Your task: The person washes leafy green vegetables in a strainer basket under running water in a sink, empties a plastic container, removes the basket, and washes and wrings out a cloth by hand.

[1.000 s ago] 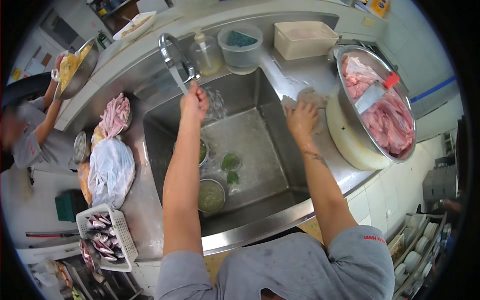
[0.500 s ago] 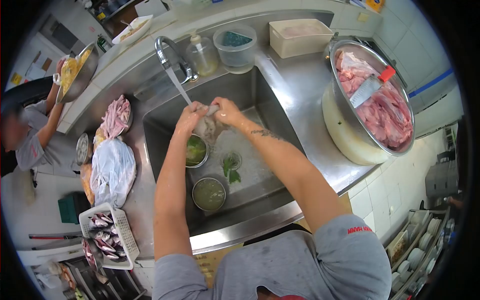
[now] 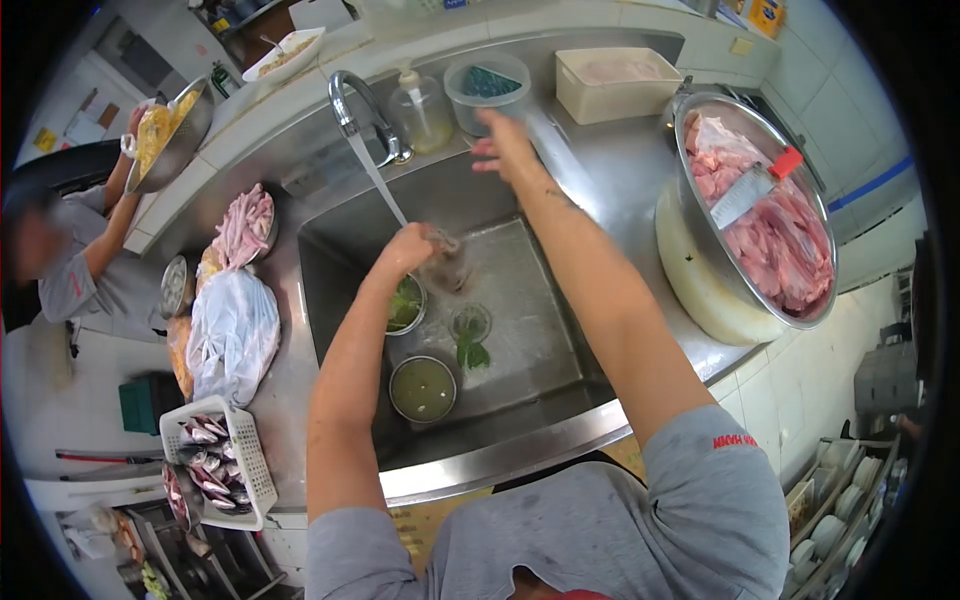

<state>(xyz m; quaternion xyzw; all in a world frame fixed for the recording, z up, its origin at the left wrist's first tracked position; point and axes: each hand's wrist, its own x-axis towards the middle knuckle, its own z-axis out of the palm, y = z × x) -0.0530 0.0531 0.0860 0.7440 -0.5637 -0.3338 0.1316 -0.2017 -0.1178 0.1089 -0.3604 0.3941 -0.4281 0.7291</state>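
Under the stream from the curved faucet [image 3: 358,105], my left hand [image 3: 408,248] is closed on a wet greyish cloth [image 3: 449,272] that hangs over the steel sink [image 3: 520,300]. My right hand [image 3: 508,148] is raised near the sink's back edge, fingers apart and holding nothing, just in front of a clear plastic tub [image 3: 486,92] with a blue-green pad in it. A soap bottle [image 3: 420,112] stands beside the tub. Below my left hand are a bowl of green leaves [image 3: 405,306] and a bowl of greenish liquid [image 3: 422,389]. Leaves [image 3: 471,352] lie by the drain.
A large bowl of raw meat [image 3: 770,230] with a cleaver [image 3: 745,193] is at right, near a beige container [image 3: 617,84]. Left are chicken feet [image 3: 244,226], a plastic bag [image 3: 234,335] and a fish basket [image 3: 258,465]. A co-worker [image 3: 75,250] holds a metal bowl [image 3: 185,140].
The cloth came off the right counter into both hands under the water. Since then my right hand has let go and moved up toward the tub, while my left hand keeps the cloth.
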